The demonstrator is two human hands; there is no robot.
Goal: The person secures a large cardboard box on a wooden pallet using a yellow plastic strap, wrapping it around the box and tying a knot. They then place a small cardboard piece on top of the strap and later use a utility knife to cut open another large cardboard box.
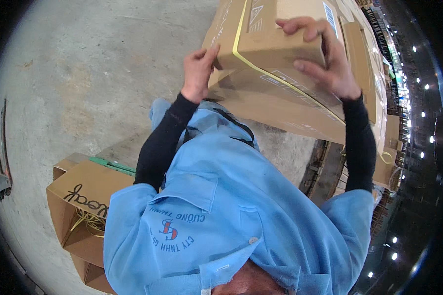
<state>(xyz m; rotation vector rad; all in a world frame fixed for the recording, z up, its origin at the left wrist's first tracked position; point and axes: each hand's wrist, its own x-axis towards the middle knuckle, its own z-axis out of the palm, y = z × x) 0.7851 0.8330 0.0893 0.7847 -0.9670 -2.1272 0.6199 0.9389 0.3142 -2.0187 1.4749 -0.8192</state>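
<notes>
In front of me is a large brown cardboard box (pixel 280 55) with a yellow strap (pixel 238 37) running over its top and down along its near side. My left hand (pixel 199 73) is closed at the box's left corner, thumb and forefinger against the cardboard; its other fingers are partly hidden. Near the right corner, my right hand (pixel 327 61) grips the box, with bent fingers over the top and the thumb on the near face. Black sleeves cover both forearms.
An open cardboard box (pixel 91 182) holding coiled yellow strap (pixel 91 221) stands on the concrete floor (pixel 108 59) at the lower left. More cardboard (pixel 358 59) lies right of the gripped box. Metal rods (pixel 2 142) are at the far left.
</notes>
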